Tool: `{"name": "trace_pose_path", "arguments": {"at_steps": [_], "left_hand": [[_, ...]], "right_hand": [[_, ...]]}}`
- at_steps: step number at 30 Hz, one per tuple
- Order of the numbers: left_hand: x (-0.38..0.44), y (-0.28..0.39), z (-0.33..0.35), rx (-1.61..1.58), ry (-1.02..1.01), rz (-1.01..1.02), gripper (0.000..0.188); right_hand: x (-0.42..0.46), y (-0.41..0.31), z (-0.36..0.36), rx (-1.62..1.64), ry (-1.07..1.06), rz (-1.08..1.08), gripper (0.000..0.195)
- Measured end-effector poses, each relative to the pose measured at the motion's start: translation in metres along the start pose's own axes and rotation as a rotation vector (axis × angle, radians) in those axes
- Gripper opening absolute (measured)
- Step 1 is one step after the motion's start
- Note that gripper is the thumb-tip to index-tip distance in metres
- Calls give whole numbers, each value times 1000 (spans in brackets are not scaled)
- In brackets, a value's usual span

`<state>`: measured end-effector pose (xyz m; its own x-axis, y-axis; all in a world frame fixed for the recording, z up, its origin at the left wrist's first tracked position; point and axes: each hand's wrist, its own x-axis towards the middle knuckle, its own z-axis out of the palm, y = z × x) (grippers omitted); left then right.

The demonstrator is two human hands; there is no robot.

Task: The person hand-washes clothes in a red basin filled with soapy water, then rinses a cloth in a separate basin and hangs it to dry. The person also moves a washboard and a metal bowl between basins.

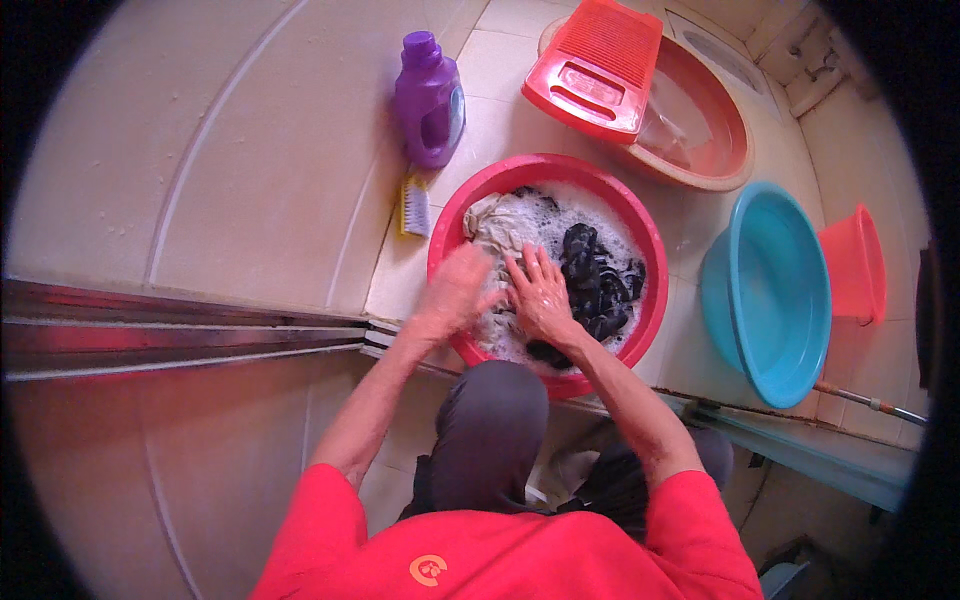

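Observation:
A round red plastic basin [651, 300] stands on the floor in front of my knees, holding wet clothes and soapy foam. On its left side lies a whitish-grey cloth [499, 217], and to the right is a bunched dark garment [589, 277]. My right hand [541, 296] is spread palm down over the pale cloth, its back wet and its fingers apart. Near the left rim, my left hand [456, 289] is blurred over the same cloth. Whether its fingers grip any fabric is not visible.
A purple detergent bottle [427, 105] and a yellow scrub brush [414, 206] stand left of the basin. Beyond, a red washboard [600, 64] rests across an orange-red basin [731, 135]. A turquoise basin [780, 285] leans at right before a red bucket [855, 262]. A door track [187, 341] runs left.

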<state>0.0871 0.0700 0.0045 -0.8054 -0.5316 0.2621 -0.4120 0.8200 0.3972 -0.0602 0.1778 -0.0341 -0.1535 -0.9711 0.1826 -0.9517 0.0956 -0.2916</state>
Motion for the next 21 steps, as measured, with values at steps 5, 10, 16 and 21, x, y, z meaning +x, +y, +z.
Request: {"name": "trace_pose_path", "arguments": {"at_steps": [5, 10, 16, 21], "left_hand": [[20, -72, -33, -195, 291, -646, 34], [28, -107, -3, -141, 189, -811, 53], [45, -107, -2, -97, 67, -912, 50], [50, -117, 19, 18, 63, -905, 41]], "right_hand": [[-12, 11, -10, 167, -161, -16, 45], [21, 22, -44, 313, -335, 33, 35], [117, 10, -60, 672, 125, 241, 28], [219, -15, -3, 741, 181, 210, 46]]}}
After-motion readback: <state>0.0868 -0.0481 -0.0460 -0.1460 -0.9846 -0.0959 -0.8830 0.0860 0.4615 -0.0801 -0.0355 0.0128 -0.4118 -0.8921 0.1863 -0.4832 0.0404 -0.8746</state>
